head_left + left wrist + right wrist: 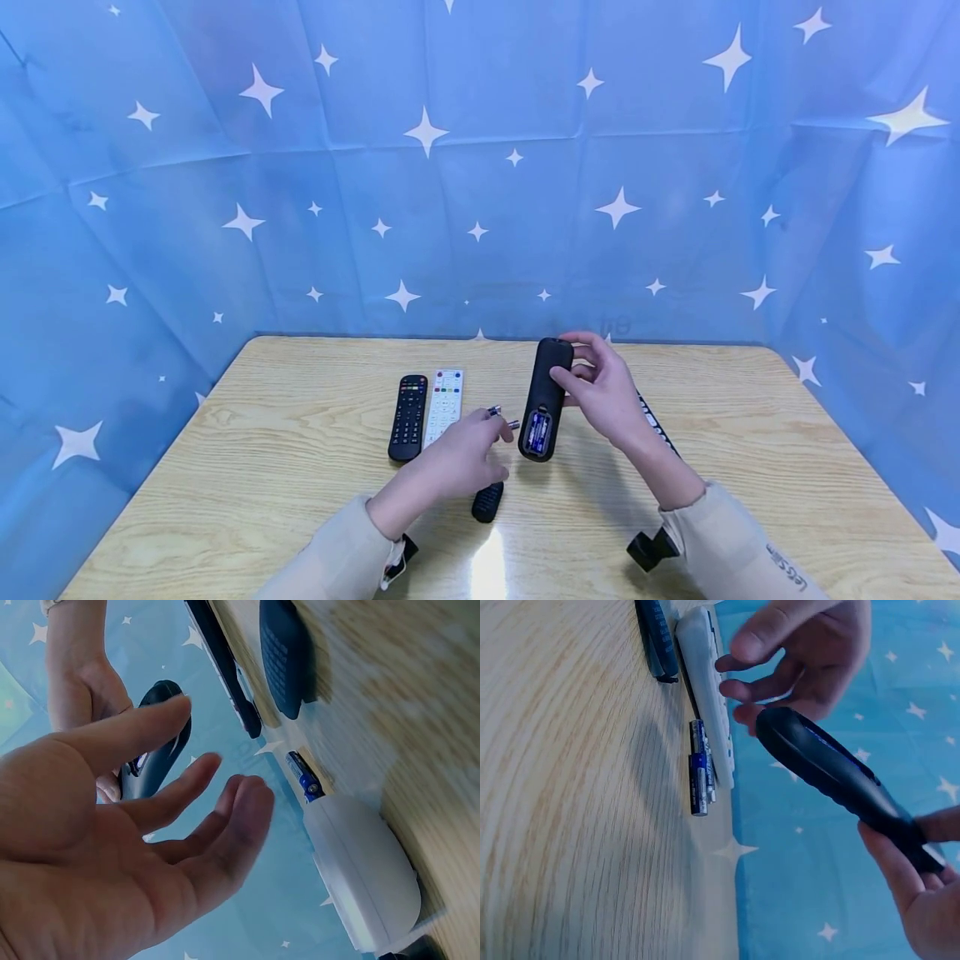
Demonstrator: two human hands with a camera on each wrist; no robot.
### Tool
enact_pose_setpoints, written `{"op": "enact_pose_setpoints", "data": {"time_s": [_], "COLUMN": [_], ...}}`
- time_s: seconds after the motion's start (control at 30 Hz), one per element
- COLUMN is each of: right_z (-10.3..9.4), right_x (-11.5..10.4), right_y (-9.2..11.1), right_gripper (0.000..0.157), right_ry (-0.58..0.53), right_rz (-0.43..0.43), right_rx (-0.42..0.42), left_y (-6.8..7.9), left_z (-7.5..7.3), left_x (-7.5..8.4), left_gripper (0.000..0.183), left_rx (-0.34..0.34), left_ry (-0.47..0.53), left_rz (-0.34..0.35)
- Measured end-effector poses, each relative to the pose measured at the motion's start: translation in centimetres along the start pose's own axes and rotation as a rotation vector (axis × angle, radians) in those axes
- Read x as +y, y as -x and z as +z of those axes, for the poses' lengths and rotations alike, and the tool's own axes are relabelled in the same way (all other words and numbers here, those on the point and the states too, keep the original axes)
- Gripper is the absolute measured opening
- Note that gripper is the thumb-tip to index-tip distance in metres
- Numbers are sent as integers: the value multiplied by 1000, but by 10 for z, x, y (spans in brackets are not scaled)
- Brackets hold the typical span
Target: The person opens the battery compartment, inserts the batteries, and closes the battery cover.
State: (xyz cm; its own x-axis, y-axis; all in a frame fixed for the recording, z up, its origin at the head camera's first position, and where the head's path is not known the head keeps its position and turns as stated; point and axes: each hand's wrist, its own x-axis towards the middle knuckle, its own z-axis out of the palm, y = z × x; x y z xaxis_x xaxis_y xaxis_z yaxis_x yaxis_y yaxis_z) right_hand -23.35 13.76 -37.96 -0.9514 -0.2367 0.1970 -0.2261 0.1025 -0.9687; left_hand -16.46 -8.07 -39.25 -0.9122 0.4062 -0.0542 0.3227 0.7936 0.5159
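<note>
My right hand grips the upper end of a black remote control, thumb on its back and fingers round the far edge. The remote is held tilted over the table, back towards the head camera. Low on that back, the battery compartment is uncovered, and batteries with blue wrappers sit inside. My left hand hovers just left of it with loosely bent fingers and nothing in them, as the left wrist view shows. Below that hand, loose batteries lie on the table beside a white remote control.
A black remote lies left of the white one. The small dark remote is partly under my left hand. Behind my right forearm lies another dark remote with white buttons. A blue star-patterned curtain stands behind the wooden table.
</note>
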Motion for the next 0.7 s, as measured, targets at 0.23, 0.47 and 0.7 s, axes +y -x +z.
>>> {"op": "enact_pose_setpoints", "data": {"time_s": [0.23,0.47,0.7], "right_z": [-1,0,0], "right_x": [0,0,1], "right_y": [0,2,2], "right_gripper": [48,48,48], "right_ry": [2,-5,-6], "right_rz": [2,8,14], "right_rx": [2,1,-5], "left_y": [0,0,1], "left_z": [2,5,9], "left_x": [-4,-2,-2], "left_gripper": [40,41,36], "left_rx": [-73,-142,-158], "left_ry": [-120,-194,-205], "left_rz": [11,7,5]}}
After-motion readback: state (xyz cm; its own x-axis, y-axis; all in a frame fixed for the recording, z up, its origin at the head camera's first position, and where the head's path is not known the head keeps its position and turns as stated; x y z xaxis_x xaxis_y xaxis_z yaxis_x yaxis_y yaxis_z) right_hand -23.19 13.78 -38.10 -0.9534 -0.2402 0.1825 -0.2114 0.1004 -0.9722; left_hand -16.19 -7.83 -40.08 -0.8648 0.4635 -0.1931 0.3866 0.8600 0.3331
